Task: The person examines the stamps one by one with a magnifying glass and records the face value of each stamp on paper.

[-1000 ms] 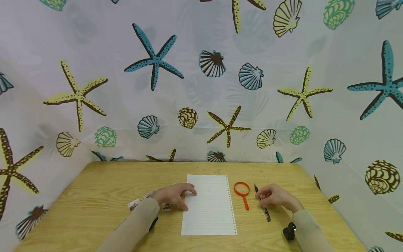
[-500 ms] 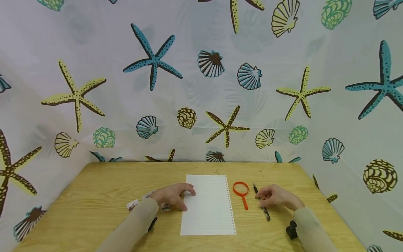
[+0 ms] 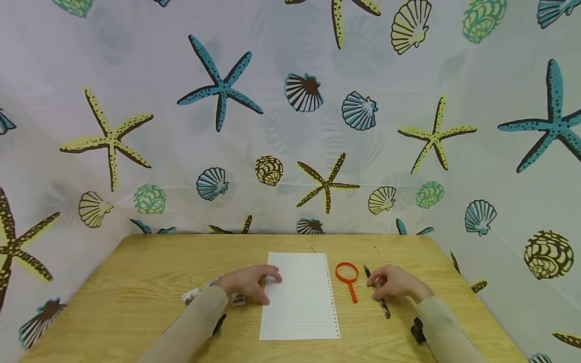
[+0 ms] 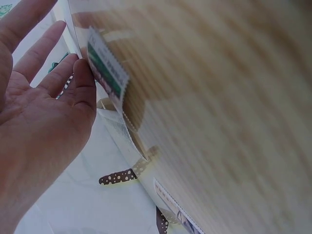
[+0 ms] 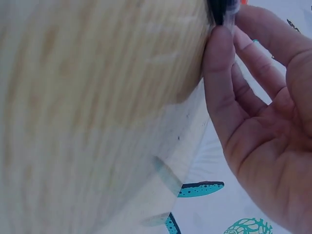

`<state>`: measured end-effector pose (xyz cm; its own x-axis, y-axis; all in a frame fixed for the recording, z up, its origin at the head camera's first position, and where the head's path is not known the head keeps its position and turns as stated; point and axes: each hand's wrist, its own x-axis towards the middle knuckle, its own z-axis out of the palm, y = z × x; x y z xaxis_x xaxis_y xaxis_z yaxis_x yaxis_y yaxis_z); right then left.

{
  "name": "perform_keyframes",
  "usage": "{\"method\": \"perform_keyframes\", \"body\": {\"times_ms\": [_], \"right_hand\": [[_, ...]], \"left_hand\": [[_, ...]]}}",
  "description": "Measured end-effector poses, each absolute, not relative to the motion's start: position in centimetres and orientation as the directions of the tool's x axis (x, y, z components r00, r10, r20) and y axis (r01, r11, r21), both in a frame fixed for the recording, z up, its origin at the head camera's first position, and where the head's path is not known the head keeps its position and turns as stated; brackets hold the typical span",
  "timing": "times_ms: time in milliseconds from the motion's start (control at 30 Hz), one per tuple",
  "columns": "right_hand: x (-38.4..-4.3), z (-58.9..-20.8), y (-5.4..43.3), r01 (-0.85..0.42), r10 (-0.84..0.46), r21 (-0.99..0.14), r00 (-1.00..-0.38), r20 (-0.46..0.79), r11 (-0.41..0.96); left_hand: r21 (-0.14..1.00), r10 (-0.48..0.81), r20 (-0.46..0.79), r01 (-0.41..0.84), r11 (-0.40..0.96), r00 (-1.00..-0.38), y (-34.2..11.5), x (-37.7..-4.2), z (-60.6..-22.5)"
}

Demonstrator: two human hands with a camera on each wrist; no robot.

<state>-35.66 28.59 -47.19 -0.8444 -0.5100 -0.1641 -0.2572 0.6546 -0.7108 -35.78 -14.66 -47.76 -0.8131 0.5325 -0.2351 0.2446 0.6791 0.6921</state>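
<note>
A sheet of lined loose-leaf paper lies flat on the wooden table, its punched holes along the right side. Over its left edge my left hand rests, fingers spread and loosely bent. Beside and partly under that forearm are several postage stamps; in the left wrist view one stamp lies close to the fingers. My right hand has thumb and fingertips at the middle of a black pen, pinching it. The right wrist view shows the pen's dark body between thumb and finger.
A red magnifying glass lies between the paper and the pen. Another stamp is left of my left sleeve. Behind the wooden table, a white curtain printed with starfish and shells encloses the back and sides.
The pen has turned slightly, its far end swinging a little left as the right hand shifts. The left hand stays in place on the paper.
</note>
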Motion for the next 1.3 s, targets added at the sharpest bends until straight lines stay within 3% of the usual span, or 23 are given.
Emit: {"method": "perform_keyframes", "body": {"times_ms": [633, 1300], "right_hand": [[-35.3, -46.3, 28.7, -0.097, -0.509, -0.805, -0.817, -0.271, 0.585], [-35.2, -46.2, 27.4, -0.122, -0.524, -0.884, -0.838, -0.152, 0.451]], "left_hand": [[0.707, 0.554, -0.225, 0.256, 0.659, -0.802, -14.7, -35.5, -47.8], [0.695, 0.542, -0.238, 0.249, 0.675, -0.806, -14.7, -35.5, -47.5]]}}
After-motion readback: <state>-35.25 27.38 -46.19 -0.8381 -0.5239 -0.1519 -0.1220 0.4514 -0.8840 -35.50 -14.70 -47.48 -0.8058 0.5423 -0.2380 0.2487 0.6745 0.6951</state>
